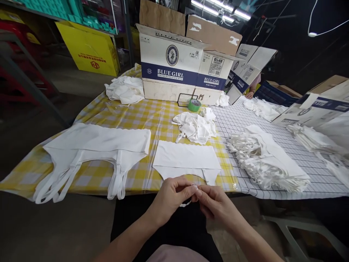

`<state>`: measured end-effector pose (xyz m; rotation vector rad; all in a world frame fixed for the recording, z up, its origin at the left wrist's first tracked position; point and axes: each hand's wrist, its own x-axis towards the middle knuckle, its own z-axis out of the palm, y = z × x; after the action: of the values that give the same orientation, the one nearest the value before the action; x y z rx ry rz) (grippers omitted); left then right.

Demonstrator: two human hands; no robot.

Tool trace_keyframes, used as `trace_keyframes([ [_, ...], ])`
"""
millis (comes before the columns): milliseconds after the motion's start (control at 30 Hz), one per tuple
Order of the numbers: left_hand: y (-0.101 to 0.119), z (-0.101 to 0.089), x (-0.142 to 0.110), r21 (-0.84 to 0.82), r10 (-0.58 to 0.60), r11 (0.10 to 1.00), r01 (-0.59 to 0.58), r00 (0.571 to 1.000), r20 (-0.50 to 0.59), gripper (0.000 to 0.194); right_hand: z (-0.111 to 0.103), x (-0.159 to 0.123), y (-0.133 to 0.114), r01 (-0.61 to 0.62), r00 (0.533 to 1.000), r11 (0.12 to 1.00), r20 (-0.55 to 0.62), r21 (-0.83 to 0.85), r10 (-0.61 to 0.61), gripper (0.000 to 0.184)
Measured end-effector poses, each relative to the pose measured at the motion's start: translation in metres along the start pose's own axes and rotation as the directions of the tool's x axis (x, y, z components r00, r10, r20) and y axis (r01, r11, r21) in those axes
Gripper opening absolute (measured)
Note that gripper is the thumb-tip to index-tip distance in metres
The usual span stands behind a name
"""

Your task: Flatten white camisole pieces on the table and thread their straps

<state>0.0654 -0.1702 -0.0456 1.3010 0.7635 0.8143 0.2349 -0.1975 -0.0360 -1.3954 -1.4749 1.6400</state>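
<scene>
My left hand (170, 198) and my right hand (215, 203) meet at the table's near edge, fingertips pinched together on a small white strip (186, 203) that loops below them. Just beyond them a folded white garment piece (187, 158) lies flat on the yellow checked cloth (136, 116). A crumpled heap of white garments (195, 127) sits behind it.
A stack of flat white garments (95, 145) with hanging straps lies at left, another stack (264, 156) at right on the grid cloth. Blue Girl cartons (177, 62) stand at the back with a green tape roll (194, 105). Another person's hand (249, 95) shows far right.
</scene>
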Motion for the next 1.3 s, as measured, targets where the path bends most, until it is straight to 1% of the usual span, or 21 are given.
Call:
trace_keyframes([
  [67, -0.005, -0.002, 0.002, -0.054, -0.052, 0.997, 0.05, 0.998, -0.023, 0.026, 0.002, 0.004, 0.001, 0.042, 0.998, 0.993, -0.047, -0.11, -0.048, 0.034],
  [133, -0.01, -0.003, 0.004, -0.053, -0.098, 0.994, 0.094, 0.993, -0.072, 0.024, 0.005, 0.008, 0.002, 0.108, 0.976, 0.956, -0.152, -0.272, -0.154, 0.028],
  [200, -0.015, -0.005, 0.005, -0.013, -0.128, 0.992, 0.128, 0.982, -0.138, 0.026, 0.01, 0.012, 0.005, 0.172, 0.918, 0.897, -0.264, -0.407, -0.296, 0.012],
  [233, -0.017, -0.005, 0.006, 0.011, -0.139, 0.99, 0.142, 0.977, -0.161, 0.027, 0.013, 0.014, 0.008, 0.197, 0.892, 0.876, -0.29, -0.441, -0.346, 0.012],
  [267, -0.019, -0.006, 0.008, 0.027, -0.149, 0.987, 0.156, 0.974, -0.168, 0.029, 0.016, 0.017, 0.011, 0.22, 0.88, 0.864, -0.29, -0.453, -0.376, 0.021],
  [333, -0.025, -0.008, 0.011, 0.048, -0.171, 0.982, 0.181, 0.971, -0.165, 0.031, 0.022, 0.022, 0.018, 0.259, 0.885, 0.854, -0.243, -0.451, -0.397, 0.031],
  [400, -0.032, -0.01, 0.014, 0.069, -0.183, 0.978, 0.198, 0.966, -0.181, 0.032, 0.026, 0.03, 0.026, 0.289, 0.887, 0.83, -0.192, -0.477, -0.42, 0.028],
  [500, -0.044, -0.018, 0.019, 0.117, -0.2, 0.966, 0.232, 0.951, -0.236, 0.029, 0.029, 0.042, 0.035, 0.317, 0.85, 0.747, -0.175, -0.585, -0.498, 0.022],
  [600, -0.052, -0.028, 0.025, 0.193, -0.241, 0.941, 0.279, 0.95, -0.197, 0.028, 0.027, 0.054, 0.04, 0.282, 0.84, 0.668, -0.16, -0.689, -0.519, 0.019],
  [667, -0.052, -0.037, 0.032, 0.314, -0.19, 0.92, 0.236, 0.967, -0.173, 0.028, 0.021, 0.063, 0.04, 0.239, 0.848, 0.652, -0.173, -0.719, -0.501, 0.019],
  [733, -0.052, -0.047, 0.041, 0.504, -0.016, 0.857, 0.108, 0.983, -0.182, 0.021, 0.014, 0.072, 0.038, 0.217, 0.849, 0.671, -0.202, -0.709, -0.488, 0.018],
  [800, -0.052, -0.057, 0.053, 0.699, 0.18, 0.713, -0.044, 0.976, -0.122, 0.011, 0.005, 0.082, 0.037, 0.214, 0.85, 0.7, -0.224, -0.681, -0.477, 0.018],
  [833, -0.054, -0.063, 0.058, 0.773, 0.24, 0.625, -0.11, 0.969, -0.056, 0.016, 0.001, 0.087, 0.037, 0.211, 0.852, 0.709, -0.228, -0.673, -0.471, 0.018],
  [900, -0.058, -0.073, 0.068, 0.862, 0.267, 0.456, -0.222, 0.958, 0.106, 0.023, -0.006, 0.098, 0.038, 0.198, 0.864, 0.711, -0.222, -0.675, -0.452, 0.018],
  [967, -0.063, -0.079, 0.075, 0.898, 0.237, 0.315, -0.308, 0.941, 0.24, 0.016, -0.011, 0.108, 0.04, 0.186, 0.879, 0.696, -0.199, -0.693, -0.433, 0.018],
  [1033, -0.067, -0.082, 0.08, 0.907, 0.211, 0.198, -0.371, 0.92, 0.33, 0.008, -0.015, 0.116, 0.043, 0.177, 0.894, 0.679, -0.172, -0.713, -0.414, 0.017],
  [1100, -0.07, -0.082, 0.081, 0.912, 0.203, 0.11, -0.395, 0.907, 0.368, 0.013, -0.017, 0.122, 0.045, 0.168, 0.906, 0.67, -0.155, -0.723, -0.394, 0.016],
  [1167, -0.071, -0.082, 0.082, 0.919, 0.208, 0.089, -0.384, 0.909, 0.36, 0.017, -0.019, 0.125, 0.045, 0.168, 0.915, 0.665, -0.136, -0.728, -0.38, 0.016],
  [1200, -0.072, -0.082, 0.083, 0.924, 0.218, 0.114, -0.366, 0.916, 0.336, 0.016, -0.02, 0.126, 0.045, 0.174, 0.918, 0.66, -0.122, -0.731, -0.377, 0.015],
  [1233, -0.071, -0.082, 0.083, 0.924, 0.228, 0.163, -0.345, 0.925, 0.305, 0.015, -0.021, 0.127, 0.044, 0.183, 0.92, 0.652, -0.106, -0.736, -0.377, 0.015],
  [1300, -0.07, -0.083, 0.084, 0.908, 0.238, 0.296, -0.296, 0.944, 0.23, 0.014, -0.022, 0.128, 0.042, 0.196, 0.924, 0.626, -0.072, -0.755, -0.376, 0.014],
])
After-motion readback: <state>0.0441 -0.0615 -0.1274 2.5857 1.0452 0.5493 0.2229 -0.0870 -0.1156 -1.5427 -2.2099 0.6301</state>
